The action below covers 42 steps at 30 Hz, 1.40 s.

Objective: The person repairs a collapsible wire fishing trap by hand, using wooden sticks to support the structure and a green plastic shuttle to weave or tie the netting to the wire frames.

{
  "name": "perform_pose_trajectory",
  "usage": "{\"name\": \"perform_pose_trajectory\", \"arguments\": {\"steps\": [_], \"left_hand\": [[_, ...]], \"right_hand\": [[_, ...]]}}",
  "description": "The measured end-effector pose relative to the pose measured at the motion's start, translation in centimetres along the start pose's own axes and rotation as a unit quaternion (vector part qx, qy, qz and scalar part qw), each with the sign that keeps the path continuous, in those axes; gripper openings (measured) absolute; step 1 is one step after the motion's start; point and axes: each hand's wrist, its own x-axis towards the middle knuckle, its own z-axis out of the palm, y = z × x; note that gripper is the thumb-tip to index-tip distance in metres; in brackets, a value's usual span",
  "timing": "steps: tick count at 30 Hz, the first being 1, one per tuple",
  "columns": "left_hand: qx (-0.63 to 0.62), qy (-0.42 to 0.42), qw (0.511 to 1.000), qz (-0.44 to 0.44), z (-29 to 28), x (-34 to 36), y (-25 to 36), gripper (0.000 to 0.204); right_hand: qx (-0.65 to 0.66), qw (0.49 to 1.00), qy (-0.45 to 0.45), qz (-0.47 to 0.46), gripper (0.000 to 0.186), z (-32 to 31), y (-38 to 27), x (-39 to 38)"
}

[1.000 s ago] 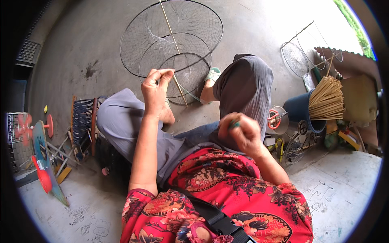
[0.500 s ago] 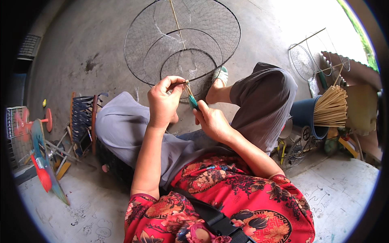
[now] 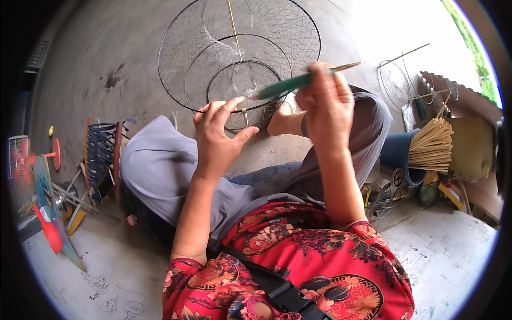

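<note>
A round net trap (image 3: 186, 58) with dark wire hoops and thin mesh stands on the floor in front of me. My left hand (image 3: 217, 136) is at its near rim, thumb and index finger spread apart; the other fingers touch or lie just behind the hoop. Beside those fingertips a small pale peg or tie (image 3: 245, 115) hangs from the rim. Raised to the right of the trap, my right hand (image 3: 328, 109) is closed round a netting needle (image 3: 285, 87) that looks wound with green cord. Its pointed wooden tip sticks out past my fingers, and motion blurs the green end.
To my right, a blue bucket (image 3: 396, 152) holds a bundle of thin wooden sticks (image 3: 431, 144). Another hooped net frame (image 3: 396, 82) stands behind it. A folding chair (image 3: 104, 154) and a red-and-teal toy (image 3: 48, 218) are on the left. My foot (image 3: 282, 120) is close to the trap.
My right hand has lifted up and to the right, carrying the netting needle away from the rim. My left thumb and index finger have spread from a pinch at the hoop.
</note>
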Motion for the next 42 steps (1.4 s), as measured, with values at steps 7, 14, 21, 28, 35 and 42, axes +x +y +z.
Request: {"name": "perform_pose_trajectory", "arguments": {"steps": [7, 14, 21, 28, 35, 42], "left_hand": [[-0.007, -0.013, 1.000, -0.004, 0.1, 0.0, -0.5, 0.061], [-0.023, -0.031, 0.999, -0.025, 0.0, -0.2, 0.9, 0.062], [-0.011, -0.025, 1.000, -0.013, 0.2, -1.4, 0.3, 0.063], [-0.051, -0.028, 0.998, -0.017, 0.4, -0.9, -0.7, 0.063], [-0.194, -0.023, 0.978, -0.080, 0.4, 0.0, -0.3, 0.033], [-0.207, 0.044, 0.971, -0.115, 1.9, 0.1, 0.5, 0.014]], "right_hand": [[-0.627, 0.752, -0.116, -0.166, 0.022, -3.1, 8.1, -6.6], [-0.265, 0.953, -0.143, -0.031, 0.037, 0.4, 3.3, -6.8], [-0.388, 0.898, -0.072, -0.193, 0.023, -0.2, -2.6, -7.8], [-0.692, 0.699, -0.154, -0.091, 0.023, -4.0, 9.3, -7.7], [-0.243, 0.962, -0.118, -0.043, 0.032, -0.1, 4.9, -6.8], [0.054, 0.994, 0.047, -0.084, 0.042, -6.3, -3.7, -3.2]]}}
